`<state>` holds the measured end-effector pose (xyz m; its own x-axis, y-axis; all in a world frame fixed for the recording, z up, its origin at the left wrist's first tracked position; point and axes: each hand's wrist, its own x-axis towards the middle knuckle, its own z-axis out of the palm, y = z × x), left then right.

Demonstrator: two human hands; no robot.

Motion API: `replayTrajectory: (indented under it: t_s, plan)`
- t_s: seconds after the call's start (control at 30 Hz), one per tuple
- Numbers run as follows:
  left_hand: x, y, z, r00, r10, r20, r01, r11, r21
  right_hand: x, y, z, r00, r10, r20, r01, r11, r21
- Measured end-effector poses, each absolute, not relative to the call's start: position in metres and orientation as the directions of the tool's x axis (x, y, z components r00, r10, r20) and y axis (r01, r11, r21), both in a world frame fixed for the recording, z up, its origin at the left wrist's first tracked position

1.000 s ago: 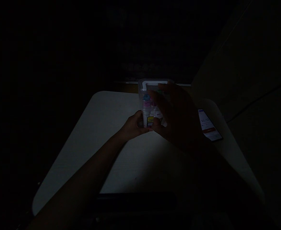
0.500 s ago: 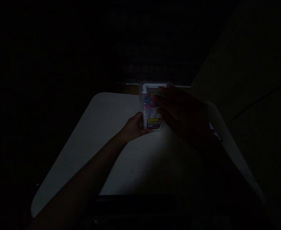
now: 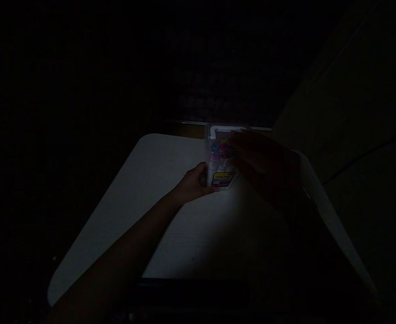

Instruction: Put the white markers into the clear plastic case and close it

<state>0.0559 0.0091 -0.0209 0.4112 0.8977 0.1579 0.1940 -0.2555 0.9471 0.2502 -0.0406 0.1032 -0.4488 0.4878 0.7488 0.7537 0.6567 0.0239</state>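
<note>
A clear plastic case of markers (image 3: 215,173) stands upright at the far part of the white table (image 3: 170,180). It has a white handle on top, coloured caps inside and a yellow-and-dark label low on its front. My left hand (image 3: 193,183) is closed around the case's lower left side, thumb across the front. Over the top and right side of the case reaches my right hand (image 3: 268,164), in deep shadow, its fingers stretched out and apart by the lid. Whether those fingertips touch the lid, I cannot tell.
The room is very dark. A black bar-like shape (image 3: 191,292) lies along the near table edge. A small pale object (image 3: 306,193) shows partly behind my right wrist. A dark cable (image 3: 363,153) runs beyond the table's right side.
The whole view has shifted, so table, case and hands appear lower and further right. My right fingers have drawn slightly right across the lid; my left hand keeps its hold.
</note>
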Motion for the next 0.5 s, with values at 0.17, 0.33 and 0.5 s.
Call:
replayTrajectory:
  t_s: [0.17, 0.33, 0.5]
  plan:
    - [0.0554, 0.0080, -0.0172, 0.413, 0.899, 0.144, 0.232, -0.256, 0.938, 0.2494, -0.0414, 0.1057, -0.455, 0.493, 0.742, 0.755, 0.656, 0.027]
    - [0.0554, 0.0082, -0.0168, 0.418, 0.896, 0.150, 0.231, -0.264, 0.937, 0.2491, -0.0420, 0.1069, -0.446, 0.495, 0.745, 0.755, 0.656, 0.016]
    - [0.0541, 0.0108, -0.0224, 0.417, 0.894, 0.163, 0.230, -0.278, 0.933, 0.2499, -0.0418, 0.1057, -0.433, 0.499, 0.751, 0.758, 0.653, 0.004]
